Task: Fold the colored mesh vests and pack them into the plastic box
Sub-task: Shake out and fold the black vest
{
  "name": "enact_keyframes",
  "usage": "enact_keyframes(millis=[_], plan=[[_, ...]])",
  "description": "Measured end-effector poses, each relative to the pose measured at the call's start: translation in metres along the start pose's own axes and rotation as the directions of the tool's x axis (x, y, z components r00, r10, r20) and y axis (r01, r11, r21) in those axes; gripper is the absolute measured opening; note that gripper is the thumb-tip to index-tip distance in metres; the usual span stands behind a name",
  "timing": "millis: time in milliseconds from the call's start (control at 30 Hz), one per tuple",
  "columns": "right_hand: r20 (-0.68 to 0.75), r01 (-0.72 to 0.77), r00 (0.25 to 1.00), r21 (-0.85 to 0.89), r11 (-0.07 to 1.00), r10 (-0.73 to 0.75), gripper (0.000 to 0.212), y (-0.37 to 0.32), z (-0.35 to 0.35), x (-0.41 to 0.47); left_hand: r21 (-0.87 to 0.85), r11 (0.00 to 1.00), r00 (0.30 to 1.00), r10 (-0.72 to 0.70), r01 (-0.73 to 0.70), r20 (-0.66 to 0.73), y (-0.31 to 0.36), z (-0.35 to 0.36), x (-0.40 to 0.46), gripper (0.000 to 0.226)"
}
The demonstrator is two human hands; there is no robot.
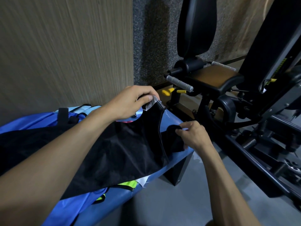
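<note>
A black mesh vest [123, 149] lies spread over a blue padded bench [172, 119]. My left hand [133, 101] pinches the vest's far shoulder strap at its white label, lifting it a little. My right hand [193, 136] grips the near shoulder strap, which is bunched under my fingers at the bench's right end. A blue vest [76, 204] and a neon yellow-green vest [128, 184] stick out from under the black one at the bench's front edge. More blue fabric [37, 119] lies at the back left. No plastic box is in view.
A black gym machine [216, 82] with a brown seat, grey handles and yellow knobs stands close to the right of the bench. A wood-panelled wall [65, 51] rises behind the bench. Grey floor [171, 204] lies below the bench's front edge.
</note>
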State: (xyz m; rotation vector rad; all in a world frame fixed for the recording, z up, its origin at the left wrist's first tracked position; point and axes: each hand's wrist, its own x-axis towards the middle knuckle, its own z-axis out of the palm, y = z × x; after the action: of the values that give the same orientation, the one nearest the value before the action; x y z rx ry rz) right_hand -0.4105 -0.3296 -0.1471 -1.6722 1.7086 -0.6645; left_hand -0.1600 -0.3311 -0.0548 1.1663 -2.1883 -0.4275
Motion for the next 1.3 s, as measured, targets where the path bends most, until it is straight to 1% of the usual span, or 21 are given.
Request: enact_keyframes(millis=[33, 67, 133, 167, 200, 233, 267, 300, 333, 433, 467, 567, 633, 700, 800, 933, 1000, 1033, 1133, 1200, 1300], plan=[[0.004, 0.04, 0.999, 0.071, 0.997, -0.041, 0.011, -0.002, 0.0, -0.002, 0.004, 1.0, 1.0, 0.005, -0.005, -0.004, 0.0, 0.0, 0.0, 0.023], [-0.004, 0.094, 0.996, 0.1, 0.99, -0.094, 0.014, -0.002, 0.001, -0.002, 0.006, 1.0, 1.0, 0.008, -0.008, -0.009, 0.0, -0.001, 0.001, 0.024], [-0.064, 0.195, 0.98, 0.13, 0.972, -0.188, 0.018, -0.005, 0.002, -0.004, -0.002, 1.0, 1.0, 0.016, -0.016, -0.017, 0.0, -0.001, 0.002, 0.024], [-0.109, 0.216, 0.974, 0.2, 0.956, -0.198, 0.017, -0.007, 0.004, -0.005, -0.006, 1.0, 1.0, 0.018, -0.019, -0.018, -0.001, -0.001, 0.003, 0.024], [-0.168, 0.223, 0.969, 0.293, 0.93, -0.18, 0.02, -0.01, 0.007, -0.006, -0.011, 1.0, 1.0, 0.02, -0.02, -0.018, -0.002, -0.001, 0.004, 0.024], [-0.236, 0.211, 0.963, 0.377, 0.902, -0.127, 0.028, -0.013, 0.011, -0.007, -0.018, 1.0, 1.0, 0.021, -0.021, -0.015, -0.003, 0.0, 0.005, 0.024], [-0.299, 0.2, 0.952, 0.428, 0.882, -0.071, 0.036, -0.016, 0.016, -0.009, -0.026, 0.999, 1.0, 0.021, -0.021, -0.007, -0.004, 0.001, 0.005, 0.024], [-0.35, 0.196, 0.936, 0.45, 0.872, -0.03, 0.039, -0.017, 0.021, -0.009, -0.032, 0.999, 1.0, 0.019, -0.019, 0.003, -0.004, 0.002, 0.006, 0.024], [-0.382, 0.196, 0.924, 0.46, 0.866, -0.007, 0.035, -0.019, 0.027, -0.008, -0.036, 0.999, 1.0, 0.014, -0.014, 0.015, -0.005, 0.004, 0.007, 0.024], [-0.429, 0.236, 0.903, 0.478, 0.846, -0.009, 0.012, -0.024, 0.035, -0.002, -0.041, 0.999, 0.999, 0.002, 0.0, 0.043, -0.006, 0.011, 0.011, 0.022], [-0.435, 0.252, 0.9, 0.5, 0.828, -0.011, 0.011, -0.026, 0.035, 0.0, -0.043, 0.999, 0.999, 0.004, -0.002, 0.049, -0.006, 0.013, 0.014, 0.02], [-0.406, 0.311, 0.913, 0.616, 0.724, -0.047, 0.029, -0.035, 0.033, 0.003, -0.017, 1.0, 0.997, 0.028, -0.027, 0.068, -0.002, 0.019, 0.022, 0.017], [-0.345, 0.31, 0.936, 0.713, 0.629, -0.071, 0.039, -0.041, 0.031, 0.001, 0.063, 0.997, 0.993, 0.038, -0.045, 0.112, -0.001, 0.025, 0.029, 0.013], [-0.279, 0.275, 0.957, 0.794, 0.542, -0.075, 0.042, -0.044, 0.028, 0.0, 0.135, 0.989, 0.99, 0.049, -0.066, 0.129, -0.005, 0.032, 0.036, 0.01], [-0.22, 0.223, 0.974, 0.861, 0.458, -0.06, 0.038, -0.043, 0.025, 0.001, 0.161, 0.984, 0.987, 0.056, -0.08, 0.15, -0.011, 0.037, 0.042, 0.008], [-0.219, 0.218, 0.974, 0.874, 0.433, -0.048, 0.03, -0.038, 0.021, 0.004, 0.126, 0.992, 0.946, -0.019, -0.023, 0.322, -0.003, 0.032, 0.055, 0.01], [-0.216, 0.211, 0.976, 0.887, 0.411, -0.035, 0.029, -0.035, 0.018, 0.005, 0.085, 0.996, 0.911, -0.049, 0.016, 0.408, 0.002, 0.031, 0.062, 0.011], [-0.216, 0.209, 0.976, 0.887, 0.413, -0.03, 0.031, -0.034, 0.016, 0.004, 0.097, 0.995, 0.9, -0.07, 0.031, 0.431, 0.004, 0.03, 0.064, 0.01], [-0.212, 0.204, 0.977, 0.893, 0.402, -0.025, 0.031, -0.03, 0.013, 0.005, 0.153, 0.988, 0.894, -0.101, 0.036, 0.436, 0.008, 0.031, 0.067, 0.008], [-0.214, 0.205, 0.977, 0.898, 0.39, -0.019, 0.027, -0.028, 0.011, 0.005, 0.128, 0.991, 0.9, -0.085, 0.033, 0.428, 0.011, 0.029, 0.069, 0.007], [-0.231, 0.218, 0.973, 0.883, 0.415, -0.019, 0.02, -0.026, 0.009, 0.005, 0.065, 0.998, 0.925, -0.043, 0.02, 0.378, 0.012, 0.027, 0.069, 0.008]])
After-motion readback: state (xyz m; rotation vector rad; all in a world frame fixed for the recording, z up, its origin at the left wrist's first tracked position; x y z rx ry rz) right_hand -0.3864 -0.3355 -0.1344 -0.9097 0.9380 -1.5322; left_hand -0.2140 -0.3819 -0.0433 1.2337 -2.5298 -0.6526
